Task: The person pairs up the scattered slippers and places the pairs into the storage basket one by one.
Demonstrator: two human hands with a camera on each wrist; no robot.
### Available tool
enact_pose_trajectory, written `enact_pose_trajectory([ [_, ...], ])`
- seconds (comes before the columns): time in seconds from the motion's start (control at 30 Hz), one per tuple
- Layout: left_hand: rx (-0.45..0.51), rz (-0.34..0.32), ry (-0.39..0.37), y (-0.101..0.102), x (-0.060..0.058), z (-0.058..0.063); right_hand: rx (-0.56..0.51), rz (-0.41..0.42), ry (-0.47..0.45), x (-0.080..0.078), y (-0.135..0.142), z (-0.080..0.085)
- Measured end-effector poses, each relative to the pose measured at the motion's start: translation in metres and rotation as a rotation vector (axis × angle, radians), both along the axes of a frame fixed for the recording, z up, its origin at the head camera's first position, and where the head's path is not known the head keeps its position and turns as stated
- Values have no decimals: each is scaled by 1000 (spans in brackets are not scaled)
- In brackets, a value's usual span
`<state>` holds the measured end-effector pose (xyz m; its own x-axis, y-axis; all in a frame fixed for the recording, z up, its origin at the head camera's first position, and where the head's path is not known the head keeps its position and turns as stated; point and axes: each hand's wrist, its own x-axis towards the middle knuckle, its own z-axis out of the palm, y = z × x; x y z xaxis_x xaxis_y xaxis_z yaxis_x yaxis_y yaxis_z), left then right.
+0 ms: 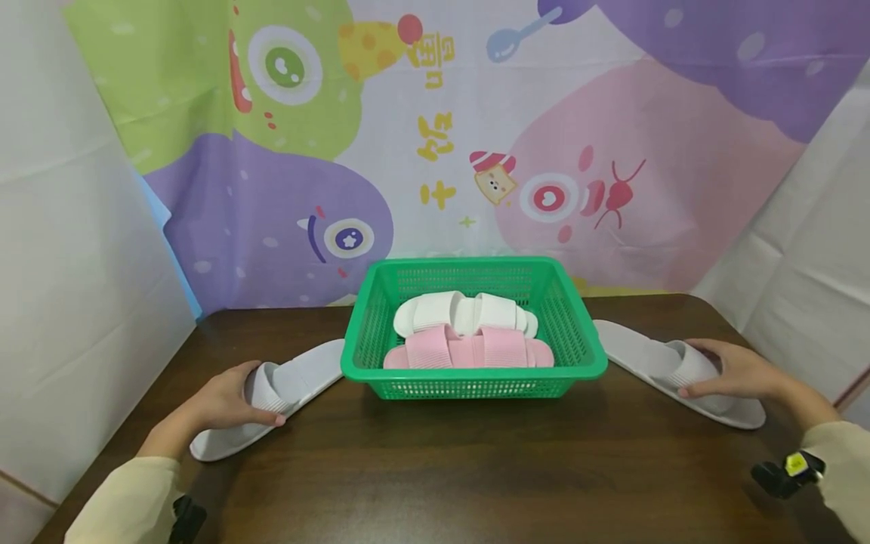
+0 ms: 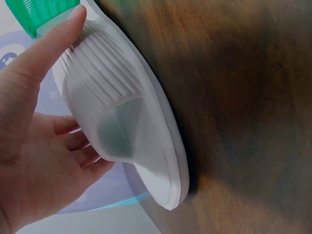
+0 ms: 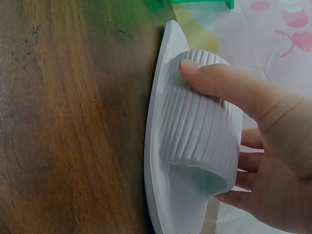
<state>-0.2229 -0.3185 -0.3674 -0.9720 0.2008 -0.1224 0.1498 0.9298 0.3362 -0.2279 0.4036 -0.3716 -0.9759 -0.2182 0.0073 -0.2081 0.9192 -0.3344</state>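
Observation:
On the left, a light grey slipper with a ribbed strap lies slanted on the table. My left hand grips it across the strap, thumb on the near side and fingers on the far side. A matching slipper lies on the right, where my right hand holds the strap the same way. The right wrist view shows the thumb pressed on the ribbed strap, with the other fingers partly hidden behind. Both slippers point their toe-side or heel-side ends toward the green basket between them.
In the basket lie white slippers behind pink slippers. It stands on the brown wooden table, near the back edge. A cartoon-printed cloth hangs behind, with white cloth at both sides.

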Motion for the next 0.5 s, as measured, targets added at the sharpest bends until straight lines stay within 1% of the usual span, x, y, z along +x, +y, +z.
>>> enact_pose_trajectory([
  [0.13, 0, -8, -13, 0, -1, 1, 9, 19, -2, -1, -1, 1],
  [0.3, -12, -28, -6, -1, -2, 2, 26, 37, -13, -4, -2, 3],
  [0.4, -23, -28, -5, -1, -2, 3, 29, 38, -17, -5, -3, 3],
  [0.5, -31, -22, -6, -1, -2, 4, 30, 40, 2, -6, -3, 1],
])
